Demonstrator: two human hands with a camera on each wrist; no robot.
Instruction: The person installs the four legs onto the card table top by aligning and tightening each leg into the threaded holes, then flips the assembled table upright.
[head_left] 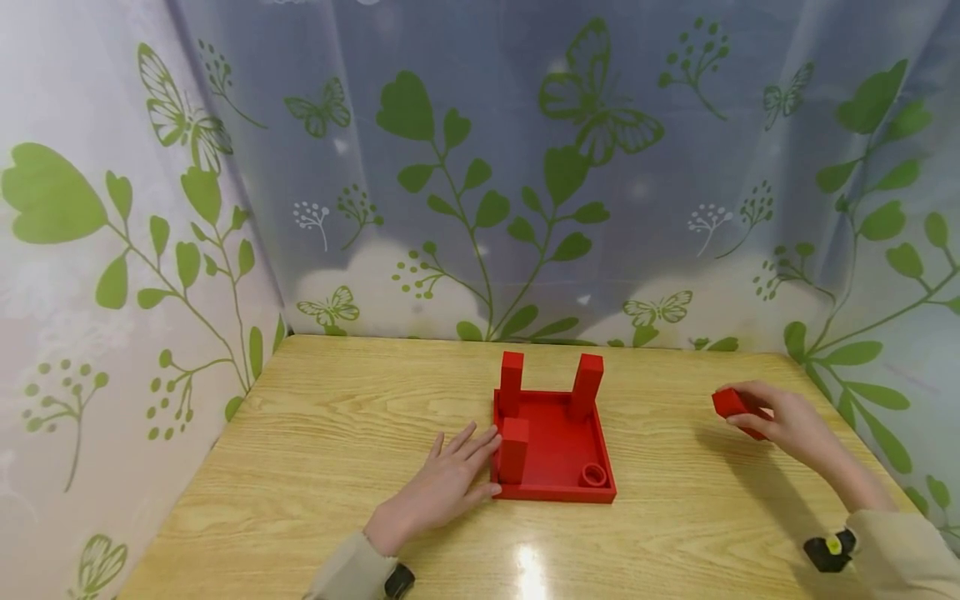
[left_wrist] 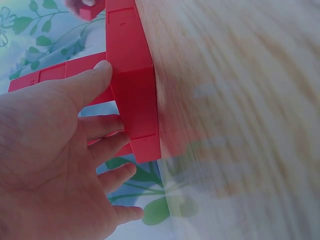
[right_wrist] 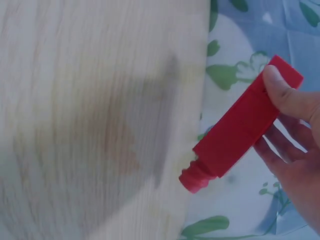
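Note:
A shallow red square tray (head_left: 555, 493) lies on the table with red square posts standing at three corners: back left (head_left: 512, 383), back right (head_left: 587, 385) and front left (head_left: 513, 450). Its front right corner has a round threaded socket (head_left: 593, 476). My left hand (head_left: 435, 492) rests fingertips and thumb against the tray's left side, fingers straight and spread. Off to the right, my right hand (head_left: 795, 425) holds up a loose red square post (right_wrist: 245, 125) between thumb and fingers. A threaded stub (right_wrist: 196, 177) sticks out of that post's end, tilted downward in the right wrist view.
The wooden table (head_left: 360, 392) carries the tray near its middle. A patterned curtain (head_left: 480, 208) with green leaves and butterflies hangs behind the table and along both sides. Dark bands (head_left: 399, 580) sit on both wrists.

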